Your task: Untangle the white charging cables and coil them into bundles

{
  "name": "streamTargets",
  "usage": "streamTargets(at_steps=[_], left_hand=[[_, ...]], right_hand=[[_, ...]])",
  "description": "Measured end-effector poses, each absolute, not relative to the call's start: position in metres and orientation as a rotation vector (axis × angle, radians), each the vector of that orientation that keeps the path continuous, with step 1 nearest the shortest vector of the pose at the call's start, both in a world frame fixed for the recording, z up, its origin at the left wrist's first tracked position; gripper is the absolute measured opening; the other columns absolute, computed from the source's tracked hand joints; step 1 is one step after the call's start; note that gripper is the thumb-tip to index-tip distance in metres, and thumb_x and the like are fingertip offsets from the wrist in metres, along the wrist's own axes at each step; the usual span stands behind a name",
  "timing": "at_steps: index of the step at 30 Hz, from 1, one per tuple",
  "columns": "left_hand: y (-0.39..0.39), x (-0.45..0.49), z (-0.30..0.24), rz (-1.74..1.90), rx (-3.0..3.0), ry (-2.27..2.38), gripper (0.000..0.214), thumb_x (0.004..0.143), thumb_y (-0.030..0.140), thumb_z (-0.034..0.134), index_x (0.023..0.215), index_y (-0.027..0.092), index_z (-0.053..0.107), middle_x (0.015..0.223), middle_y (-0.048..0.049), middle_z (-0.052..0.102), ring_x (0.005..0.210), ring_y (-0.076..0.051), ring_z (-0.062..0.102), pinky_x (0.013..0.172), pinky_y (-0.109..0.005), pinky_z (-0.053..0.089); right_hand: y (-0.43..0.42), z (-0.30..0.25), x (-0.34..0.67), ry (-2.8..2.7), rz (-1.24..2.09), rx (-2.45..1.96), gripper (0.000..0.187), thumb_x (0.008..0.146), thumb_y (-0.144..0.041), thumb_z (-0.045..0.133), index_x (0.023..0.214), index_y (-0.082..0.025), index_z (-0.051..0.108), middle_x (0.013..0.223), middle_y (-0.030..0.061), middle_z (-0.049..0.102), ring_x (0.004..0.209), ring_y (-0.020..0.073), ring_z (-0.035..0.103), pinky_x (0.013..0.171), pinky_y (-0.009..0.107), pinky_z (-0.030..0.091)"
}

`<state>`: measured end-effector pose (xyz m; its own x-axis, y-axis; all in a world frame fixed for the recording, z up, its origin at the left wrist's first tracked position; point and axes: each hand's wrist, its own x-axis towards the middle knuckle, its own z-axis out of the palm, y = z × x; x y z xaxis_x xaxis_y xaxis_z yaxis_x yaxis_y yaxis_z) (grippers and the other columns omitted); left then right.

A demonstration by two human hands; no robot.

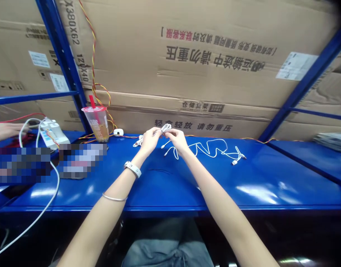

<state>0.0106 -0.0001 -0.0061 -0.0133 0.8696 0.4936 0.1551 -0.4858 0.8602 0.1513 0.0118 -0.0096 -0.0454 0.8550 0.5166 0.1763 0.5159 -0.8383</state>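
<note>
A coiled white cable (166,128) is held up between my two hands, above the far part of the blue shelf (164,189). My left hand (151,140) grips the bundle from the left, fingers closed around it. From the right, my right hand (176,139) pinches it near a dark tie wrapped about its middle; the fingertips partly hide the tie. Loose white cables (207,151) with plugs at their ends lie spread on the shelf to the right. Another bundled white cable (138,141) rests just left of my left hand. Thin dark ties (160,170) lie nearer to me.
A drink cup (96,124) with a red straw stands at the back left, by a small white object (118,132). Further left are a power strip (53,133), a blurred-out phone-like item (82,161) and another person's hand (9,131). Large cardboard boxes (187,81) line the back.
</note>
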Motion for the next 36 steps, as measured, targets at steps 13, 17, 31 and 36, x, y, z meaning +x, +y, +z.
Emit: streamTargets(at_steps=[13,17,31,36], left_hand=[[-0.016,-0.002,0.019,1.143,0.896,0.500,0.018,0.082,0.029,0.049,0.081,0.014,0.058,0.057,0.0035,0.042,0.043,-0.006,0.037,0.041,-0.018,0.033],[-0.016,-0.019,0.031,1.325,0.907,0.504,0.020,0.084,0.035,0.054,0.075,0.017,0.054,0.053,0.0076,0.033,0.041,-0.004,0.031,0.040,-0.017,0.030],[-0.011,0.003,0.008,1.141,0.977,0.778,0.017,0.081,0.030,0.069,0.080,0.013,0.072,0.085,-0.0063,0.069,0.042,0.001,0.035,0.038,-0.014,0.033],[-0.013,-0.004,0.013,1.073,0.985,0.717,0.013,0.074,0.022,0.074,0.076,0.012,0.067,0.065,0.0009,0.059,0.041,0.001,0.033,0.040,-0.013,0.028]], right_hand=[[0.003,-0.001,0.160,-1.771,0.293,-1.180,0.014,0.074,-0.022,0.058,0.072,-0.018,0.071,0.073,0.0030,0.072,0.072,0.0177,0.065,0.074,0.028,0.048],[0.008,-0.002,0.173,-1.706,0.232,-1.268,0.014,0.073,-0.020,0.057,0.068,-0.017,0.069,0.075,0.0054,0.072,0.075,0.0199,0.065,0.076,0.031,0.048],[0.000,0.007,0.171,-1.681,0.196,-1.098,0.015,0.075,-0.026,0.058,0.072,-0.016,0.070,0.078,0.0062,0.072,0.075,0.0191,0.064,0.079,0.031,0.048],[0.003,0.010,0.180,-1.597,0.532,-0.963,0.018,0.071,-0.034,0.066,0.075,-0.016,0.070,0.076,0.0048,0.071,0.076,0.0197,0.064,0.076,0.031,0.048]])
